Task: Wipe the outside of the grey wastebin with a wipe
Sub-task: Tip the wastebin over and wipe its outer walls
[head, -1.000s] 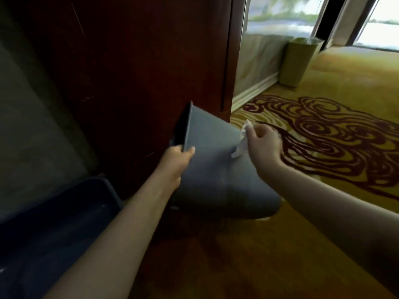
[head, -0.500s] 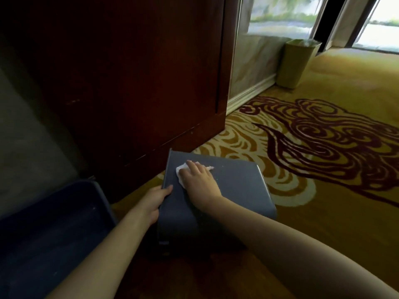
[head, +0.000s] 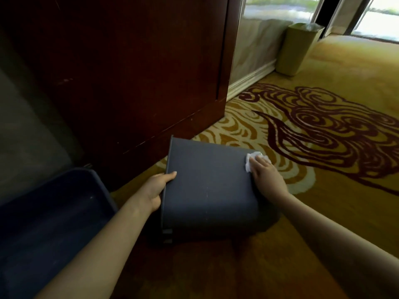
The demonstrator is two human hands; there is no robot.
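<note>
With the grey wastebin (head: 211, 188) tipped on its side on the carpet (head: 323, 212), mouth toward nine o'clock and base toward three, its long axis runs straight across the view. A darker tub (head: 49, 212) sits off at eight o'clock, well clear. The left hand (head: 155, 190) braces the rim, thumb hooked over the top edge, other fingers hidden behind. The right hand (head: 264, 175) lies flat at the two o'clock corner, fingers (head: 260, 162) together, pressing the wipe (head: 250, 161) onto the upper face. I'd say the unwiped run lies toward nine o'clock, so the right hand is the one to sweep back.
</note>
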